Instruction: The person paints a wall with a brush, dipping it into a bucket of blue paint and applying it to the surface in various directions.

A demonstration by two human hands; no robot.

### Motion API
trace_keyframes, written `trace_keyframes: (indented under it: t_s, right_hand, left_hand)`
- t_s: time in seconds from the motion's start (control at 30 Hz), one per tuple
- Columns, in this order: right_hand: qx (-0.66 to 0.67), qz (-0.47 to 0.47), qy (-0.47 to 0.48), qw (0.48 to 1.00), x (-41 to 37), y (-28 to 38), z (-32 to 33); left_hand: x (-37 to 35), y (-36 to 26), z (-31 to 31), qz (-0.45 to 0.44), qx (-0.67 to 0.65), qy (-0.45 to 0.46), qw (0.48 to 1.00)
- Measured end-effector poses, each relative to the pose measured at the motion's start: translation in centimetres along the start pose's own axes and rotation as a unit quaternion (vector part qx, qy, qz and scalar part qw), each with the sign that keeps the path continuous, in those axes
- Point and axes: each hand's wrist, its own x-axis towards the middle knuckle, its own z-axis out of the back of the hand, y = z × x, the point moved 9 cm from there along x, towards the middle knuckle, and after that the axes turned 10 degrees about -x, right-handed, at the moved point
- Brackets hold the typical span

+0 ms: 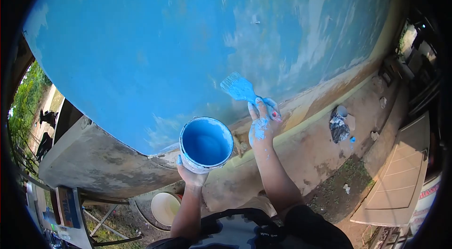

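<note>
My left hand [192, 175] is wrapped round the lower side of a white paint bucket [194, 167], its thumb up against the wall. Blue paint [205, 144] shows inside, and smears run along the rim. In my right hand [262, 126] is a paintbrush [239, 88], its wide bristles coated in blue and pointing up and left. Splotches of blue cover the fingers and the back of that hand. Behind both hands rises a wall [141, 51] painted patchy blue, with paler streaks at the right. The brush overlaps the wall in this view.
A concrete ledge [301, 155] runs along the wall's foot. On it lies a dark plastic bag [339, 129] with a small cup. A pale bucket [165, 207] stands below left. A tan door panel [398, 176] lies at right, and a table [70, 211] stands at lower left.
</note>
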Motion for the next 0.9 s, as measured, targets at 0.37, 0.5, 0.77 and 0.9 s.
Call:
trace_keyframes:
  t_s: [0.37,0.5,0.77,0.9]
  right_hand:
    - [-0.143,0.046,-0.119,0.981,1.2,-14.5,4.7]
    - [-0.118,0.059,-0.153,0.979,2.3,-14.5,8.7]
    - [-0.31,0.179,-0.078,0.93,-2.1,-5.6,-4.6]
    - [-0.172,0.242,-0.001,0.955,-3.4,-1.7,-8.7]
  left_hand:
    - [-0.4,-5.9,0.1,0.018,0.087,-0.06,0.994]
    - [-1.0,-6.1,1.3,-0.036,0.124,-0.063,0.99]
    - [-2.8,-6.9,0.2,-0.077,0.238,-0.028,0.968]
    - [-1.8,-8.5,2.8,-0.049,0.14,-0.059,0.987]
